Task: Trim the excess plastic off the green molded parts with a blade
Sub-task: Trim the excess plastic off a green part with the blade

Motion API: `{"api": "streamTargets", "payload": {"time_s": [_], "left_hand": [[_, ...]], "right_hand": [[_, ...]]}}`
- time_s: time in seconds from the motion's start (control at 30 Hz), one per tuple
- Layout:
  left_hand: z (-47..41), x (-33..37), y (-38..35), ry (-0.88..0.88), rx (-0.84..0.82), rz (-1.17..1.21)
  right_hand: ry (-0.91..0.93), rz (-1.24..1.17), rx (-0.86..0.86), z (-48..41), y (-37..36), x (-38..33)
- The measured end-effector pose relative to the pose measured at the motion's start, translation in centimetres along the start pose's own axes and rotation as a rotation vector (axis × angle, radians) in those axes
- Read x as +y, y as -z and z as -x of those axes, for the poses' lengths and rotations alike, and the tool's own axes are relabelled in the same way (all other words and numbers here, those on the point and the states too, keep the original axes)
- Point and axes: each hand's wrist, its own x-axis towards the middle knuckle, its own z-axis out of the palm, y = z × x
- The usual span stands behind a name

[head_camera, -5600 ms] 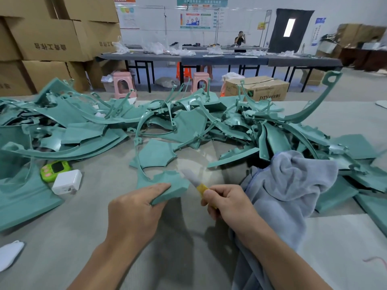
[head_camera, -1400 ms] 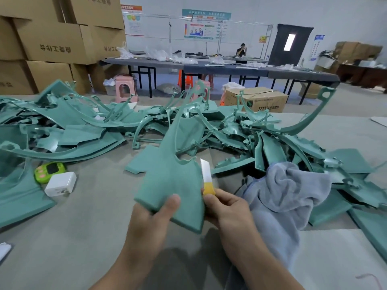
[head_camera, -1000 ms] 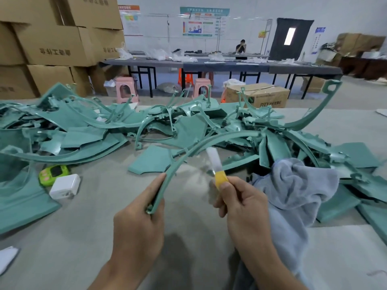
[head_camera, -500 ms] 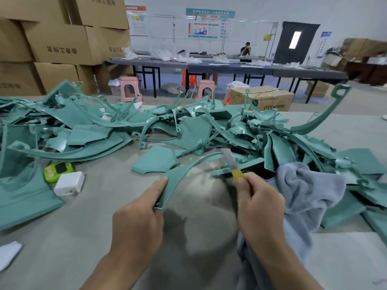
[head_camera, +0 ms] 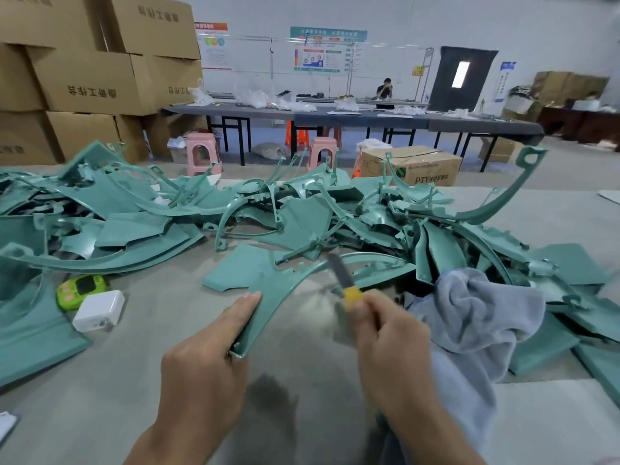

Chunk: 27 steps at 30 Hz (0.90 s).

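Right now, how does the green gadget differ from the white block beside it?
The green gadget is rounded, the white block boxy. The gadget has a dark screen; the block's top is plain. The gadget lies farther back than the block. Both are small and lie on the table, untouched.

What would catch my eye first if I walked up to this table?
A sprawling heap of green molded parts covers the far side of the table. In front, the left hand holds a curved green part while the right hand grips a yellow-handled blade beside it. A crumpled grey cloth lies at right.
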Motion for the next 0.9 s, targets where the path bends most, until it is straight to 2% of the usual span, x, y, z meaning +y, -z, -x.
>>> {"api": "streamTargets", "payload": {"time_s": [0.07,0.1,0.13,0.17,0.23,0.27,0.3,0.4,0.43,0.5,0.6,0.63,0.7,0.77,0.83,0.9], "left_hand": [[0.0,-0.2,0.1,0.024,0.008,-0.008],[0.0,-0.2,0.1,0.067,-0.001,-0.007],[0.0,-0.2,0.2,0.107,-0.012,-0.004],[-0.1,-0.2,0.2,0.125,-0.016,0.006],[-0.2,-0.1,0.2,0.100,-0.006,0.056],[-0.4,0.0,0.3,0.074,-0.005,0.077],[-0.5,0.1,0.5,0.040,-0.004,0.078],[-0.4,-0.3,1.0,-0.034,-0.020,0.094],[-0.4,-0.5,1.2,-0.021,-0.033,0.128],[-0.6,-0.7,1.4,0.012,-0.046,0.172],[-0.7,-0.7,1.4,-0.002,-0.062,0.169],[-0.7,-0.7,1.4,0.002,-0.059,0.161],[-0.8,-0.6,1.5,0.017,-0.047,0.159],[-0.8,-0.5,1.6,0.033,-0.048,0.172],[-0.8,-0.4,1.4,0.002,-0.049,0.136],[-0.8,-0.4,1.2,-0.062,-0.045,0.124]], "right_hand": [[-0.295,0.027,0.132,-2.0,1.3,1.4],[-0.374,-0.031,0.163,-2.4,1.9,2.0],[-0.368,-0.110,0.177,-2.1,2.4,2.1],[-0.283,-0.167,0.160,-1.7,2.5,1.8],[-0.056,-0.147,0.040,-0.5,1.6,0.5],[-0.003,-0.113,-0.021,-0.1,1.1,0.3],[-0.028,-0.079,-0.037,-0.3,0.8,0.5],[-0.375,-0.069,0.135,-2.3,1.7,2.1],[-0.439,-0.097,0.185,-2.3,2.2,2.6],[-0.354,-0.190,0.187,-1.7,2.6,2.3],[-0.139,-0.159,-0.037,-0.5,1.2,1.0],[-0.149,-0.093,-0.052,-0.7,0.8,1.3],[-0.292,-0.029,0.067,-1.6,0.8,2.1],[-0.323,-0.171,0.148,-1.6,1.4,2.5],[-0.184,-0.269,0.024,-0.5,1.4,1.5],[-0.057,-0.246,-0.165,0.5,0.6,0.2]]}}
